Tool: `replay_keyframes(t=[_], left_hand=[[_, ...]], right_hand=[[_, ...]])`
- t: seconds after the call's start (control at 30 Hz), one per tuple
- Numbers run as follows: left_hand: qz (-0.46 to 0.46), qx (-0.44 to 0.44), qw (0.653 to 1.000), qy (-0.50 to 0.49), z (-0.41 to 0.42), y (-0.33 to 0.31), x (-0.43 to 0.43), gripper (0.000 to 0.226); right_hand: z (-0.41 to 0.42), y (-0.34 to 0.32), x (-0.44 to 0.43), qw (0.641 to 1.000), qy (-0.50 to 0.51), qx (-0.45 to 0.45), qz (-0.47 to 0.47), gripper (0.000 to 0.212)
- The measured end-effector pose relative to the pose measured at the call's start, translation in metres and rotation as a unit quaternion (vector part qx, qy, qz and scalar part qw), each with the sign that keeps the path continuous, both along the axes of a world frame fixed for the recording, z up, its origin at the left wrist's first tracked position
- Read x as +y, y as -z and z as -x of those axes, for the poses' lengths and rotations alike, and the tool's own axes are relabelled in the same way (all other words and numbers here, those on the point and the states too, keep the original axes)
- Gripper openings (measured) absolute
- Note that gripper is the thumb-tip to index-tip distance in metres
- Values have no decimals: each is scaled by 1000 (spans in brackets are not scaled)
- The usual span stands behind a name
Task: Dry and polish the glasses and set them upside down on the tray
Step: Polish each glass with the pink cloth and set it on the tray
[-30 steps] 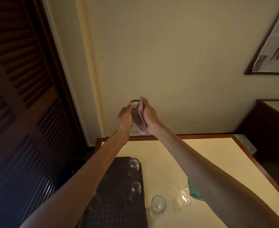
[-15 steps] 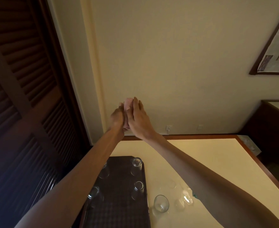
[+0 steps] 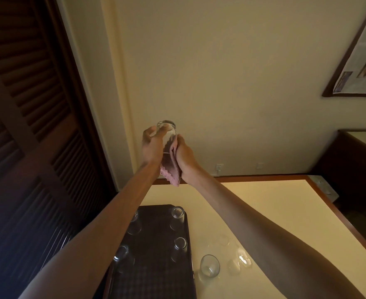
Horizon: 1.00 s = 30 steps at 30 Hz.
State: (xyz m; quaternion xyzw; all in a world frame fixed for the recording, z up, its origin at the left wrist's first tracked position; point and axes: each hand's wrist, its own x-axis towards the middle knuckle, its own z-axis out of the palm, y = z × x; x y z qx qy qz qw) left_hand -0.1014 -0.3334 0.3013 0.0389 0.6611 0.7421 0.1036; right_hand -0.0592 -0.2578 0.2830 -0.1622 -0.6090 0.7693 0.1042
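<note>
The glass (image 3: 167, 134) is held up at arm's length in front of the wall, well above the table (image 3: 275, 212). The left hand (image 3: 152, 145) wraps its fingers around the barrel, while the right hand (image 3: 185, 160) clutches a pink cloth (image 3: 171, 173) against the glass's lower end. I cannot tell whether the cloth reaches inside.

This looks like the polishing step, perhaps with a check against the light. The next move would be to bring the glass down and set it mouth down in a free spot on the dark tray (image 3: 156, 277), clear of the four inverted glasses (image 3: 180, 243) already there. Another tumbler (image 3: 209, 265) waits just beside the tray.

Both arms are stretched forward and up, with the wrists close together.
</note>
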Motion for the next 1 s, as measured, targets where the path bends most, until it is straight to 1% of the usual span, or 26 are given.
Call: replay_keyframes(t=[0.03, 0.07, 0.1, 0.13, 0.17, 0.2, 0.23, 0.27, 0.3, 0.37, 0.43, 0.5, 0.53, 0.57, 0.6, 0.63, 0.67, 0.73, 0.77, 0.8, 0.83, 0.87, 0.9, 0.93, 1.0], left_hand=[[-20, -6, 1000, 10, 4, 1, -2, 61], [-25, -11, 1000, 15, 7, 3, -3, 65], [-24, -20, 999, 22, 9, 6, -5, 67], [-15, -25, 999, 26, 7, 7, -6, 61], [-4, -20, 999, 35, 4, 8, -6, 49], [-2, -10, 999, 42, -3, 8, -5, 47], [0, -7, 999, 47, -5, 9, -3, 54], [-7, -15, 998, 53, -8, 10, -1, 60], [-13, -23, 998, 61, -9, 12, 0, 61], [-16, -29, 997, 71, -10, 15, 2, 56], [-16, -24, 996, 80, -12, 14, 3, 53], [-4, 4, 998, 65, -13, 8, 6, 55], [8, 21, 998, 62, -14, 3, 8, 53], [15, 34, 998, 54, -15, -3, 9, 51], [20, 45, 998, 38, -17, -7, 10, 54], [25, 51, 998, 18, -16, -8, 11, 61], [20, 51, 998, 3, -15, -10, 11, 61], [-8, 59, 998, 1, -16, -15, 10, 40], [-20, 57, 998, 2, -15, -16, 10, 35], [-31, 51, 998, -5, -12, -17, 10, 37], [-35, 45, 998, -13, -9, -16, 9, 39], [-37, 39, 998, -21, -7, -15, 9, 40], [-30, 34, 999, -27, -6, -14, 10, 38], [-24, 30, 999, -24, -6, -13, 11, 35], [-16, 16, 1000, -1, -6, -10, 14, 31]], right_hand=[[-2, 5, -1, 997, 7, 24, -72, 66], [-5, 8, -3, 988, 20, 57, -140, 66], [-7, 9, -5, 975, 35, 90, -200, 61], [-8, 10, -5, 956, 50, 123, -261, 55], [-9, 9, -5, 930, 66, 146, -332, 51], [-8, 7, -2, 897, 79, 148, -408, 50], [-8, 3, 1, 868, 85, 136, -470, 50], [-6, -1, 4, 854, 88, 117, -499, 53], [-4, -5, 5, 854, 89, 95, -503, 56], [-1, -14, 7, 889, 89, 68, -444, 61], [1, -21, 13, 936, 91, 97, -325, 58], [4, -28, 20, 975, 55, 96, -194, 66], [5, -32, 22, 990, 33, 82, -113, 70], [5, -35, 23, 997, 18, 63, -31, 68], [6, -36, 24, 998, 12, 42, 40, 62], [6, -36, 22, 997, 4, 22, 79, 56], [5, -35, 20, 995, -8, 7, 94, 53], [3, -30, 16, 996, -11, -3, 86, 55], [-1, -29, 14, 998, -5, -5, 67, 56], [-6, -27, 11, 998, -3, 9, 55, 57], [-9, -22, 9, 1000, 10, 27, 11, 56], [-12, -17, 7, 997, 27, 52, -56, 52], [-16, -13, 4, 987, 42, 73, -136, 44], [-17, -8, 3, 975, 58, 92, -192, 38], [-18, -4, 1, 959, 83, 127, -241, 37]])
